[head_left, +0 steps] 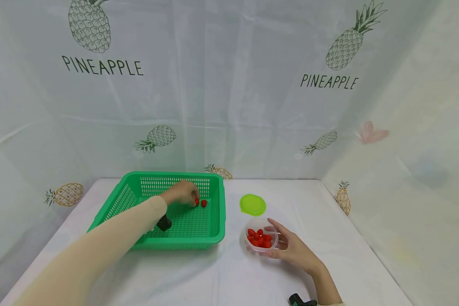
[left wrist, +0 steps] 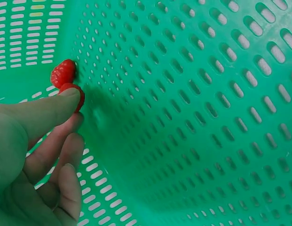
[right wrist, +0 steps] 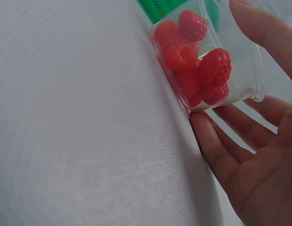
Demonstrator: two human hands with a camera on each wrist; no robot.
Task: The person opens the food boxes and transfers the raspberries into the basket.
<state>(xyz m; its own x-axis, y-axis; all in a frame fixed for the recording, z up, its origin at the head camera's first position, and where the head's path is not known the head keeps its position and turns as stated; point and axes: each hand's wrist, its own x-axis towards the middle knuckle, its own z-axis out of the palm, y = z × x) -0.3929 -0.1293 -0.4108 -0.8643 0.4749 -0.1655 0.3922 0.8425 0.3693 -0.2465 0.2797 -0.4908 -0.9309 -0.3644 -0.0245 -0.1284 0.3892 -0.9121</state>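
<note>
My left hand (head_left: pixel 184 193) reaches into the green plastic basket (head_left: pixel 176 241) near its back right part. Between thumb and fingers it pinches a raspberry (left wrist: pixel 76 96), seen closely in the left wrist view. Another raspberry (head_left: pixel 204 203) lies on the basket floor just right of it. On the table, a clear plastic tub (head_left: pixel 255 223) holds several raspberries (head_left: pixel 259 239). From its right side my right hand (head_left: pixel 294 250) grips the tub, thumb in front and fingers around the far side. In the right wrist view the tub (right wrist: pixel 244 56) rests on the white cloth.
A lime-green lid (head_left: pixel 253 205) lies flat on the table behind the tub. White cloth (head_left: pixel 229 280) covers the tabletop, and a pineapple-print curtain (head_left: pixel 229 93) hangs along the back. The basket's perforated walls (left wrist: pixel 193 94) rise around my left hand.
</note>
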